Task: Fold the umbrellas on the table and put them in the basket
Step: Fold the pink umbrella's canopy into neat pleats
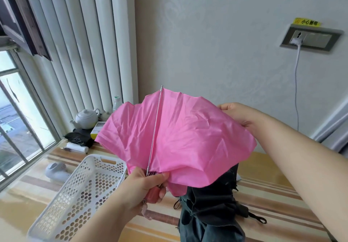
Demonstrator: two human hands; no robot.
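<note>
The pink umbrella (180, 138) is up off the counter (273, 204), held between our two hands above the dark umbrella (209, 209). Our left hand (145, 187) is curled tight round the reddish handle (153, 194) at the base of the bare metal shaft (155, 130), thumb laid across the gathered ribs. Our right hand (239, 115) reaches to the far edge of the pink canopy and pinches the cloth there, fingers bent over the hem. The canopy is half collapsed, loose and rumpled, and the shaft stands fully extended past it.

The white basket (79, 196) sits just left of the pink umbrella, nothing visible in it. Beyond the basket, by the window, we see a white teapot (85, 118) and a black bundle (79, 138).

We judge the folding barely begun. The risks from here: if we push the shaft down while cloth is bunched among the ribs, fabric may jam or tear; if the right hand lets the hem go, the pleats will flop back and tangle. Swinging the long shaft toward the basket could also knock the teapot, and the dark umbrella's strap may snag the pink cloth below.
</note>
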